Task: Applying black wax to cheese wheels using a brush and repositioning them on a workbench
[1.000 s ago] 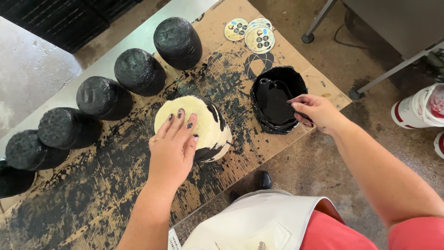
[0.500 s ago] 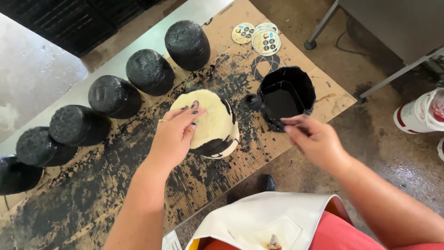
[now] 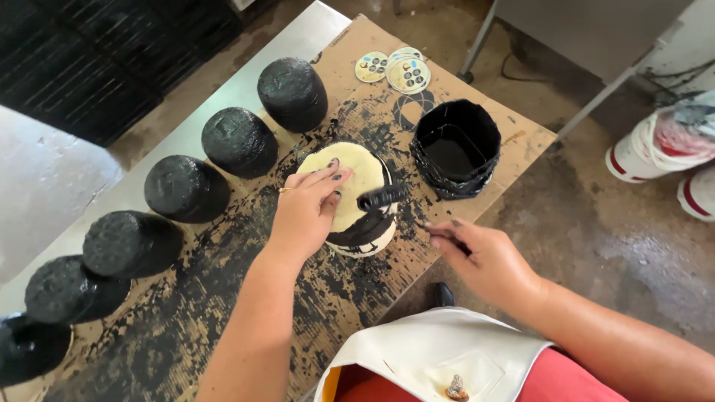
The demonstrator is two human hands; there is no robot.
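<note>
The coating step is judged in hand: a pale round cheese (image 3: 350, 186), at the middle of the stained cardboard (image 3: 514, 141), is steadied by the left hand (image 3: 305, 212), fingers spread flat on top. The right hand (image 3: 484, 257) has its fingers closed on a black brush (image 3: 387, 197) laid against the cheese's near-right side. Its lower side is banded black, its top bare; rotation seems needed next.

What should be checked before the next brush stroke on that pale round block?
1. Left hand steadies the block from on top: ok.
2. Right hand grips the brush: ok.
3. Brush head is at the block's side, on the black band: ok.
4. Paint tub is open and close by: ok.
5. Paint left on the bristles: cannot tell.
6. Cardboard lies under the block to catch drips: ok.
</note>
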